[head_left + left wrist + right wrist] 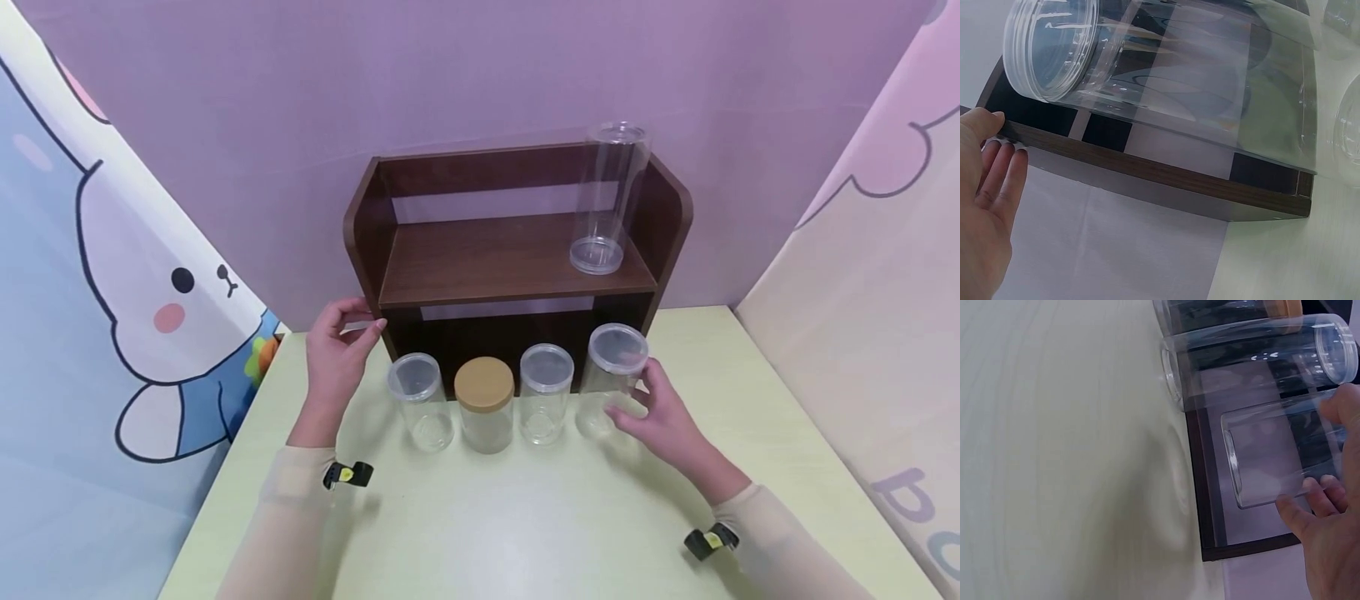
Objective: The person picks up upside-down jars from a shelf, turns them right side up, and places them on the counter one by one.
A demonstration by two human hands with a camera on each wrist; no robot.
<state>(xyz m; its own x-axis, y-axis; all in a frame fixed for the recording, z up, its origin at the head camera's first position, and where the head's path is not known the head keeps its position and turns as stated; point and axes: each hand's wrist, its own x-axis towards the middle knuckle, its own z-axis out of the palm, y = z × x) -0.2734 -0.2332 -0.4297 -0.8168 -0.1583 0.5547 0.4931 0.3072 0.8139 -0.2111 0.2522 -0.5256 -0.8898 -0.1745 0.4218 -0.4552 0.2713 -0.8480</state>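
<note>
My left hand (pixel 337 358) pinches the left side panel of a dark brown two-tier shelf (pixel 510 258), thumb on the inner side and fingers behind in the left wrist view. My right hand (pixel 667 417) grips a clear jar with a translucent lid (pixel 617 350) from its right side, at the right end of a row. In the right wrist view this jar's bottom (pixel 1235 461) sits above the tabletop, over a soft shadow. To its left stand another clear jar (pixel 545 392), a jar with a tan lid (pixel 484 387) and a third clear jar (pixel 422 400).
A tall clear jar (pixel 600 246) stands at the right end of the upper shelf. The shelf rests at the back of a pale table (pixel 495 533), against a purple backdrop (pixel 480 75). A panel with a cartoon rabbit (pixel 150 275) borders the left; another printed panel (pixel 877 333) borders the right.
</note>
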